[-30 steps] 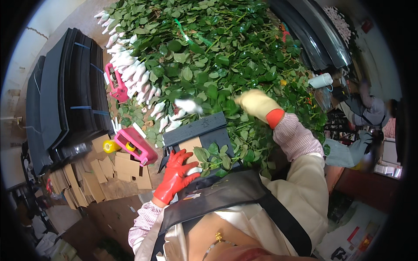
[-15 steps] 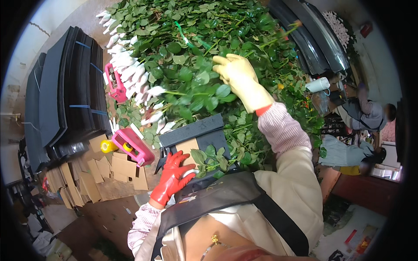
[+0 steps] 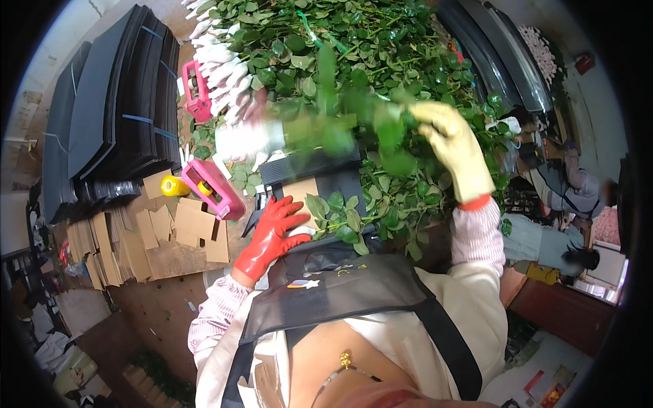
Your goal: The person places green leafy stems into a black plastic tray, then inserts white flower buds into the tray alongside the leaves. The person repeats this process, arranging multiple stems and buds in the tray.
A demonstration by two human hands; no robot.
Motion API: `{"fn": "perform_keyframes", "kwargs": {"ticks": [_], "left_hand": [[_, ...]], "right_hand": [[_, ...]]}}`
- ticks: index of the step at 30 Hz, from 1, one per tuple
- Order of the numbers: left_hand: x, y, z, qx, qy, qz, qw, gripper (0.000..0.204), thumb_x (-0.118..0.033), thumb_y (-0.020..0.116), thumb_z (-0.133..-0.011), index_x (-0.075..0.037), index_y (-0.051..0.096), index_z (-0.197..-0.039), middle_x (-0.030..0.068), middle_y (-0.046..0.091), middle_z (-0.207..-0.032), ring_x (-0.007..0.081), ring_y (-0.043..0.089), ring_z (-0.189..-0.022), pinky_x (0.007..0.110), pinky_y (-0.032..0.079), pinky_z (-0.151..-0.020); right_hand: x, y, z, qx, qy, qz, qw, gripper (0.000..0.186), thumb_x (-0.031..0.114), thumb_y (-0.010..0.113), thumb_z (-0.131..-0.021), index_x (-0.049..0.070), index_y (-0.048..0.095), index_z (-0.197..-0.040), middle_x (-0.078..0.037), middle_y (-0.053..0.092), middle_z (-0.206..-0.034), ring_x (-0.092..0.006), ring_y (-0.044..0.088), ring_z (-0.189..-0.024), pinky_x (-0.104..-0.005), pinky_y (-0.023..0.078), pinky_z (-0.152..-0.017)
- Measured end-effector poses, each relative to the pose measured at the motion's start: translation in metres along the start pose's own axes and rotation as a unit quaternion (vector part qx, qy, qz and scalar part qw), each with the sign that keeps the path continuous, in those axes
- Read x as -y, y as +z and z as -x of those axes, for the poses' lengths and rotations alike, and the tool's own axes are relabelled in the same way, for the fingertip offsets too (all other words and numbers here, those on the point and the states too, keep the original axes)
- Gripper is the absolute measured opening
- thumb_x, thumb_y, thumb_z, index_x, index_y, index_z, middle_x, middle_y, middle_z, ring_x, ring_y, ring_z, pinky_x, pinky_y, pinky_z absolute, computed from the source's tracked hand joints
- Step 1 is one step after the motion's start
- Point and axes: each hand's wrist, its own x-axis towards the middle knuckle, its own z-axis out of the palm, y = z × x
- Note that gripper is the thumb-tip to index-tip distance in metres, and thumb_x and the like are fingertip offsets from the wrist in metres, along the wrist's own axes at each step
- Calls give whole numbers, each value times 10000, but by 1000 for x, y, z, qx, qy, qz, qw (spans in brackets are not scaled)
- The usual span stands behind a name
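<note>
My right hand [image 3: 454, 146], in a pale yellow glove, pinches the stem end of a leafy flower stem [image 3: 326, 132] held over the heap. That stem is smeared by motion, and its white-wrapped head points left. My left hand [image 3: 272, 238], in a red glove, lies with fingers spread beside a brown cardboard piece [image 3: 301, 192]. Near its thumb, a white-wrapped flower head [image 3: 304, 231] lies with its leafy stem on the black surface in front of my apron. A black ridged board [image 3: 309, 166] stands just beyond. Leafy stems [image 3: 367, 61] with white-wrapped heads [image 3: 228, 75] are heaped at the back.
Two pink tape dispensers [image 3: 221, 197] [image 3: 196, 95] and a yellow tape roll [image 3: 173, 185] are on the left. Strapped black sheets [image 3: 112, 109] stand behind cardboard pieces [image 3: 194, 221]. More black sheets [image 3: 503, 54] rise at the back right. Another person [image 3: 578, 183] is at the far right.
My right hand has moved right and slightly nearer, lifting a flower stem across the heap. My left hand stays by the cardboard piece. The whole view has shifted slightly.
</note>
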Motion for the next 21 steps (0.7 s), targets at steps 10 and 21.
{"fn": "perform_keyframes", "kwargs": {"ticks": [10,21], "left_hand": [[4,11,4,-48,-40,52,997,801,-296,960,-675,-152,665,-1406,63,707,-1352,347,550,-1382,594,244,-1243],[-11,-1,-8,-56,-15,-19,998,481,-191,869,-795,-138,730,-1252,55,725,-1253,371,589,-1270,598,338,-1170]], "right_hand": [[15,23,100,303,5,211,930,264,97,768,-799,111,782,-1062,-139,764,-1104,-354,735,-914,-448,594,-781],[-104,140,-36,235,52,460,855,248,178,651,-924,153,783,-1133,-86,760,-1134,-311,725,-1069,-435,563,-938]]}}
